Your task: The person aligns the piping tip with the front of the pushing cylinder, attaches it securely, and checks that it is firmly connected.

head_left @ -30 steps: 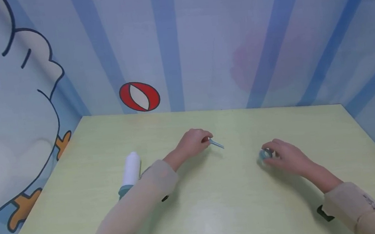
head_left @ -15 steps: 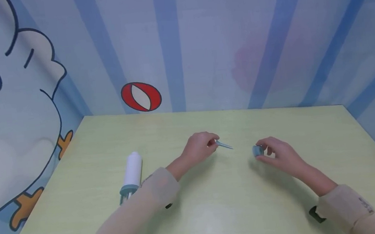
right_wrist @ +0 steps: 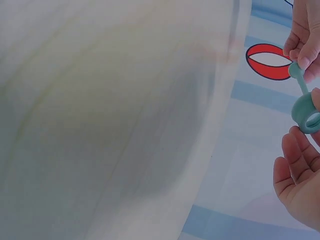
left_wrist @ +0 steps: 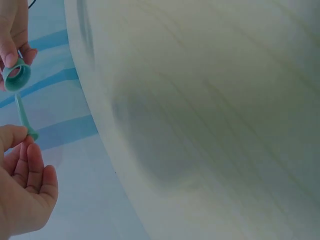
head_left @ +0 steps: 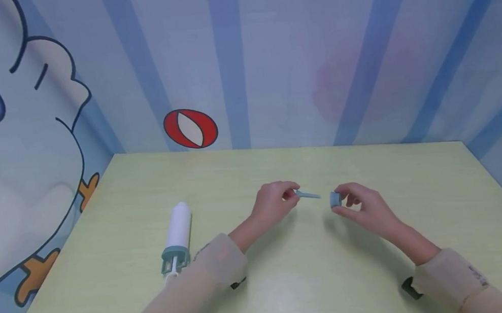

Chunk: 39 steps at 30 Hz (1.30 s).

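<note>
My left hand (head_left: 274, 200) pinches a slender teal nozzle (head_left: 308, 195) by its wider end, thin tip pointing right. Facing it, my right hand (head_left: 366, 205) holds a short teal ring cap (head_left: 335, 199) between thumb and fingers. In the left wrist view the tip of the nozzle (left_wrist: 22, 114) comes close to the ring cap (left_wrist: 17, 76), whose hollow opening shows. The right wrist view has the ring cap (right_wrist: 305, 114) partly cut off by the frame edge. Both pieces are held above the table.
A white syringe-like tube (head_left: 179, 225) with a teal collar and a white plunger lies on the pale table (head_left: 266, 297), left of my left forearm. Its lower end is partly behind the sleeve (head_left: 191, 290). A striped, cartoon-printed wall (head_left: 279, 72) borders the table.
Both hands have moved closer together, the left one rightward with the nozzle, the right one leftward with the ring cap. The ring cap has turned. More of the white tube shows beside the sleeve.
</note>
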Each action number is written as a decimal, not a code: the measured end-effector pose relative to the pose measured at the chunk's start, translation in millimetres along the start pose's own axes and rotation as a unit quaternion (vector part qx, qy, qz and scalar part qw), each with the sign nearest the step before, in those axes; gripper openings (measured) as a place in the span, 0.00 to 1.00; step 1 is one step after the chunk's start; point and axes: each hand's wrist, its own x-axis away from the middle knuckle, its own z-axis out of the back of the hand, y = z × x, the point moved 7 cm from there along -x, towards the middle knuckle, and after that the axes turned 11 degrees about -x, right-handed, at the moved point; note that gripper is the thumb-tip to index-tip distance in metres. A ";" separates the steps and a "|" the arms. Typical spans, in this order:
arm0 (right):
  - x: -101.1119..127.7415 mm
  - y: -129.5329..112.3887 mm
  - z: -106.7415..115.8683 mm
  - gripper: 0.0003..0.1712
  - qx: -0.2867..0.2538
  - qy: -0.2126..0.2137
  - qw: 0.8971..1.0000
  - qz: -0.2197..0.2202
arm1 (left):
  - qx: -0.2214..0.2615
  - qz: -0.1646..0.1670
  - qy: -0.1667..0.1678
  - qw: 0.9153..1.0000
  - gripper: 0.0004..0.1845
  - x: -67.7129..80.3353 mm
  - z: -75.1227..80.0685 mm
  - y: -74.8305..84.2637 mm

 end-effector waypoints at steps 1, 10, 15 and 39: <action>-0.4 -0.3 -1.0 0.18 -0.006 0.002 1.000 -0.001 | 0.006 -0.001 0.003 1.000 0.12 0.5 -0.4 0.7; -2.8 -1.9 -10.5 0.18 -0.026 -0.004 1.000 -0.016 | 0.045 0.003 0.002 0.999 0.11 4.2 -7.4 5.3; -3.8 -5.3 -14.2 0.18 -0.035 -0.007 0.999 -0.020 | 0.061 0.007 -0.008 0.998 0.11 6.8 -9.4 7.9; -10.1 -9.4 -32.5 0.16 -0.085 -0.015 0.995 -0.040 | 0.131 0.024 -0.021 0.991 0.11 12.7 -15.2 12.4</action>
